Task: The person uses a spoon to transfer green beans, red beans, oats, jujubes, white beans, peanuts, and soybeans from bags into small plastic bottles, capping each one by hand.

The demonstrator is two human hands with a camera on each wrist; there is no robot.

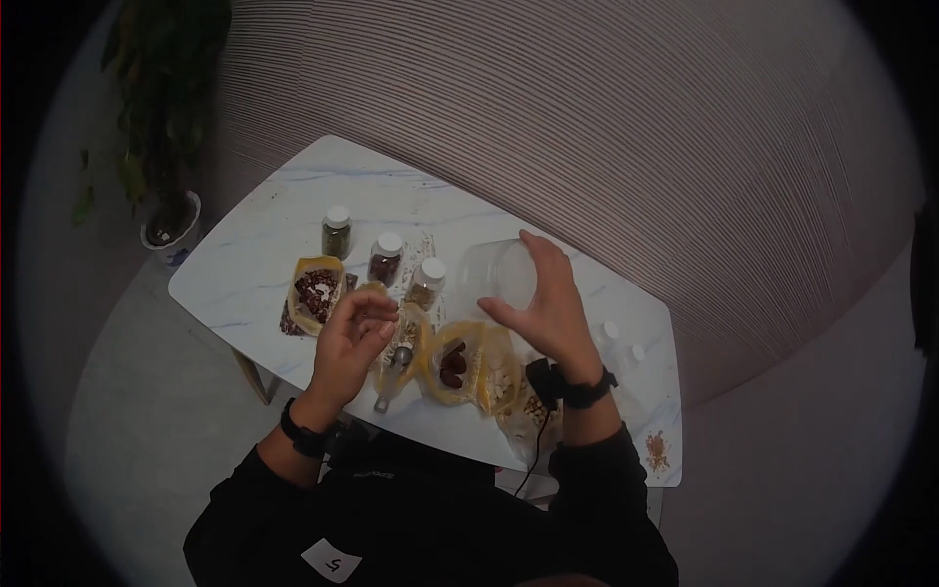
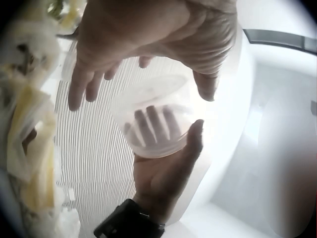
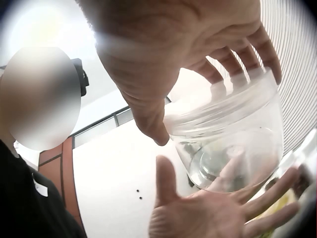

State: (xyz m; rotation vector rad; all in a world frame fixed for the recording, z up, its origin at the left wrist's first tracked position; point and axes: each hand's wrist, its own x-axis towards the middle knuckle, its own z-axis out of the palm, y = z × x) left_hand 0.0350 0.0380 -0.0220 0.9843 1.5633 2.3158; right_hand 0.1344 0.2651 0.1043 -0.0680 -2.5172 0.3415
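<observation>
Clear plastic container (image 1: 489, 276) is held above the table (image 1: 262, 210) by the right hand (image 1: 556, 311), its fingers and thumb curved widely around it, and no contents are seen; the left hand (image 1: 344, 350) is open and empty. Work is judged partly done: three white-capped jars (image 1: 385, 262) are partly or wholly filled, while the container is unfilled and bags (image 1: 335, 265) of dark-red and pale pieces are left open.

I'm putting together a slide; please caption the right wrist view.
Right hand gripping a clear jar, the open left hand partly visible through it.
</observation>
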